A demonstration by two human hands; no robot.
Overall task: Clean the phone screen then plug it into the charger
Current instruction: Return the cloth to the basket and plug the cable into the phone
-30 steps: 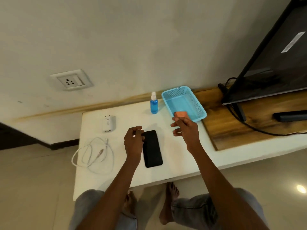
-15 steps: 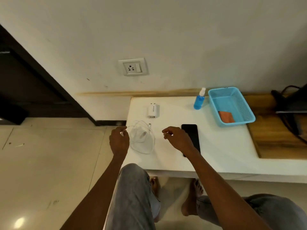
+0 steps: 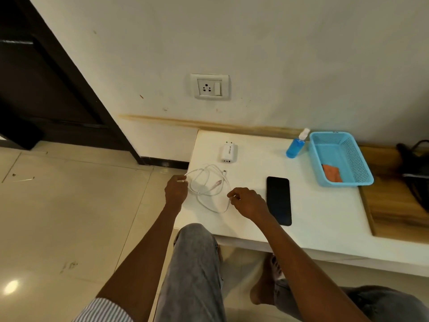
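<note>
Near the front edge of the white table (image 3: 313, 212), the phone (image 3: 278, 201) lies flat with its dark screen up, just to the right of my right hand (image 3: 249, 202) and untouched by either hand. I judge the wiping is done, since the orange cloth (image 3: 332, 173) sits in the blue basket (image 3: 362, 168) and the blue spray bottle (image 3: 296, 146) stands beside it, both parked well clear of the work.

My attention is on the white cable (image 3: 209, 189), coiled loosely to the left of the phone. My right hand pinches the loop at its near right side between thumb and forefinger, the other fingers curled. My left hand (image 3: 176, 190) nips the strand at the coil's left edge, fingers closed on it. Holding two points like this lets me spread the tangle and free the ends; one plug lies inside the coil, another at its far side.

Just beyond the coil, the white adapter (image 3: 228, 152) rests on the table with its prongs toward the wall, right below the wall socket (image 3: 210, 87), so I expect a short reach for plugging in.
</note>
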